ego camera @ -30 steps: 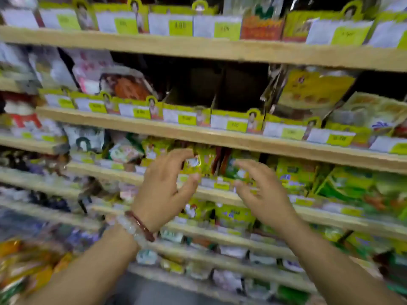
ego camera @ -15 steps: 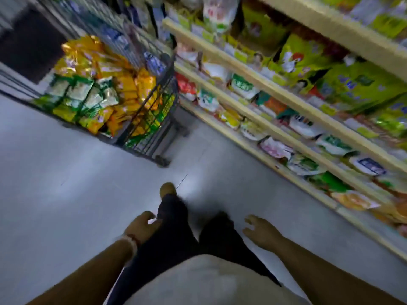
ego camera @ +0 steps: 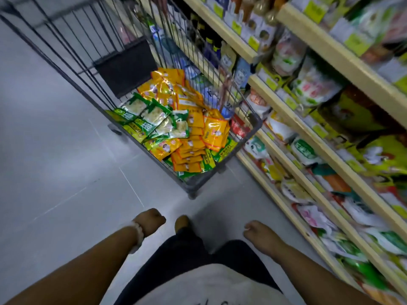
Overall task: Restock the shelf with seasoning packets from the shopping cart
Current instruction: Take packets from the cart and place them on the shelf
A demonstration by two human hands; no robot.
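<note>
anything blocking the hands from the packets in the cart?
Nothing visible does. Both hands, left hand and right hand, are empty and low in front of the body, apart from the cart. The seasoning packets lie heaped in its open top. Only bare floor lies between; reaching over the cart's near wire wall looks enough.

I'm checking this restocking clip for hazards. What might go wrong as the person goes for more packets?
1. The seasoning packets lie in a loose slanted heap in the shopping cart; a grab may send some sliding.
2. The left hand and right hand are empty and short of the cart, whose wheeled frame could roll if bumped.
3. The cart stands close beside the shelf, leaving tight access.
</note>
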